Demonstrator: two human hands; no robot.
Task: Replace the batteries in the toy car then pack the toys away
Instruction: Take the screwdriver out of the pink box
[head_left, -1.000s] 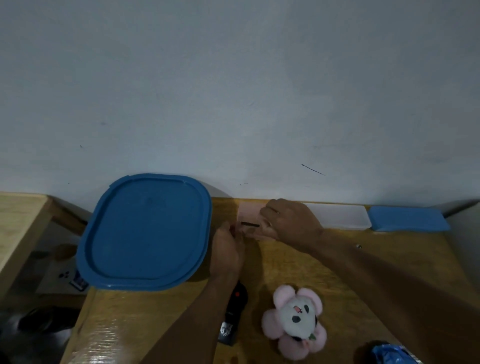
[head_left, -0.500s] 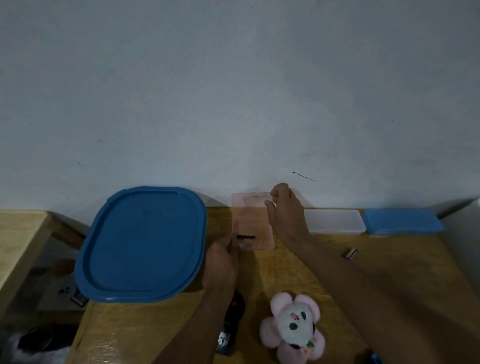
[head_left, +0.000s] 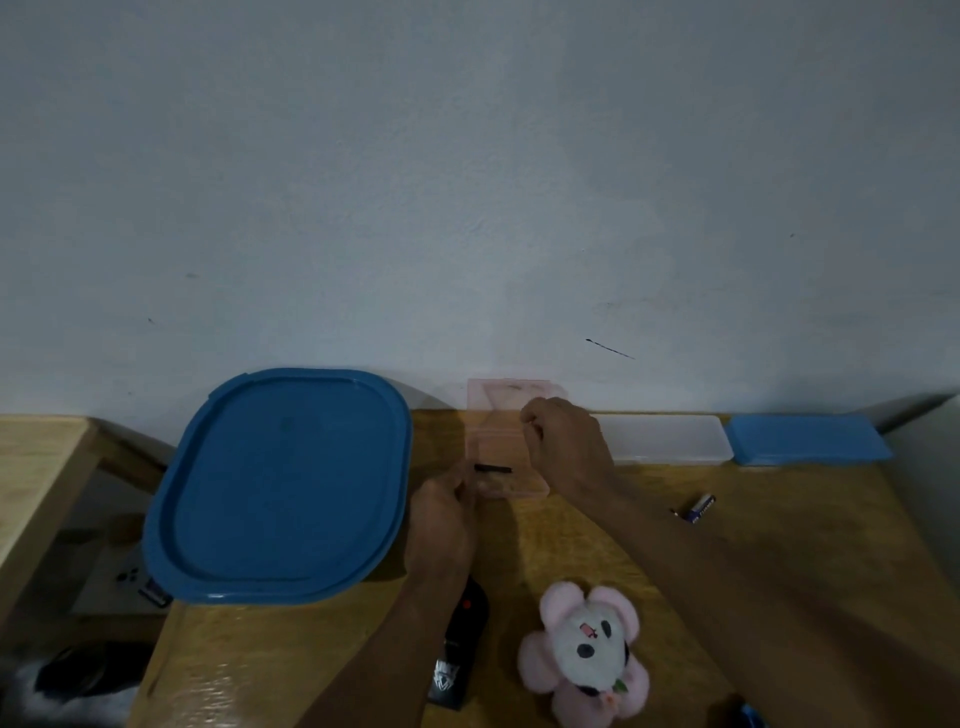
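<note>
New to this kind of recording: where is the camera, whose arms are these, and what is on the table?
No machine here: a person works with bare hands, and the one picture comes from a wide-angle camera on their head, looking forward and down. The left hand grips the near left edge of a pink box, its lid standing open by the wall. The right hand is at the box with fingers curled; whether it pinches anything is unclear. On the wooden table lie a large blue lid, a battery, a pink plush toy, a black toy partly under the left arm, and a white box and a blue box by the wall.
</note>
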